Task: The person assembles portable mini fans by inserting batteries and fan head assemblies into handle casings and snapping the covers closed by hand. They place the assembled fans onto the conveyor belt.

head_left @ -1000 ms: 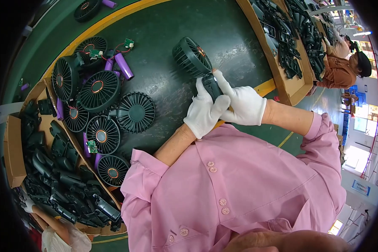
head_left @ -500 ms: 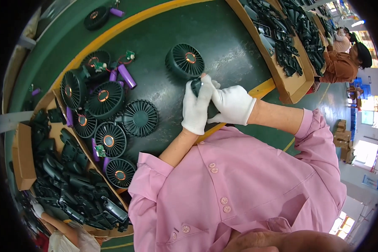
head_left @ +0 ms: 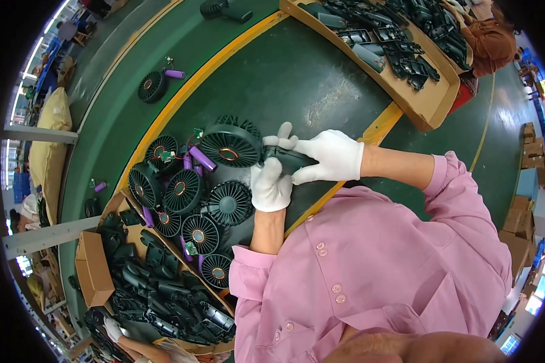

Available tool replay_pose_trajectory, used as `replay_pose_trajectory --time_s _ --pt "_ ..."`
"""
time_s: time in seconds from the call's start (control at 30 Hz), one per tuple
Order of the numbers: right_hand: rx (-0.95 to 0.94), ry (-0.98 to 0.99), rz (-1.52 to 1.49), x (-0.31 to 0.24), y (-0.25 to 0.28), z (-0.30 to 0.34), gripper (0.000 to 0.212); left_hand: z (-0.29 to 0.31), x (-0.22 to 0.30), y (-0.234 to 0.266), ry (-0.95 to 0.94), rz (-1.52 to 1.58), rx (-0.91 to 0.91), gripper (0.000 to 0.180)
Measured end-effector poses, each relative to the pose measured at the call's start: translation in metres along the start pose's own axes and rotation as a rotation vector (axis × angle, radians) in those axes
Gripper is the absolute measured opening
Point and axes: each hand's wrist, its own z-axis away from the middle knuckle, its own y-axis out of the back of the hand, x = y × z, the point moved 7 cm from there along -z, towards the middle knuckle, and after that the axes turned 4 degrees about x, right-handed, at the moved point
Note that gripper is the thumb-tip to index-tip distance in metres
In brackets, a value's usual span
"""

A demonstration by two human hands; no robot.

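A dark green handheld fan is between my two white-gloved hands, its round slatted head [head_left: 229, 147] pointing left and its handle [head_left: 289, 160] running right. My left hand [head_left: 271, 184] is closed around the handle near the fan head, thumb in front and fingers behind. With thumb and fingers, my right hand [head_left: 333, 157] grips the handle's other end. Several more fan heads lie left of my left hand, among them one with a copper-coloured ring [head_left: 183, 190] and one with a plain round centre [head_left: 229, 203]. Purple cylindrical battery cells [head_left: 202, 158] and small green circuit boards [head_left: 198, 132] lie among them.
A cardboard box of dark plastic shells [head_left: 424, 103] stands at the far right of the green table [head_left: 297, 66]. Another open box [head_left: 94, 266] of similar parts is at the lower left. Beyond the yellow edge strip lies a fan head [head_left: 152, 87]. A co-worker's gloved hand [head_left: 112, 330] shows lower left.
The fan has swung round: its head, earlier beyond my hands, now points left. My fingers have shifted along the handle, which shows more. The whole view has also shifted.
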Motion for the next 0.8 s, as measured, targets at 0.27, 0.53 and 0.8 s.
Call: replay_pose_trajectory --time_s 0.27,0.53,0.8 --pt "0.129 0.039 0.125 0.006 -0.015 -0.003 0.058 0.004 -0.005 0.004 0.0 -0.101 0.02 0.058" --pt "0.263 -0.036 0.012 0.009 -0.025 -0.015 0.051 0.007 0.003 0.005 -0.145 -0.334 0.231 0.05" --pt "0.3 -0.028 -0.117 0.024 -0.028 -0.025 0.05 -0.001 0.008 0.0 -0.15 -0.464 0.235 0.049"
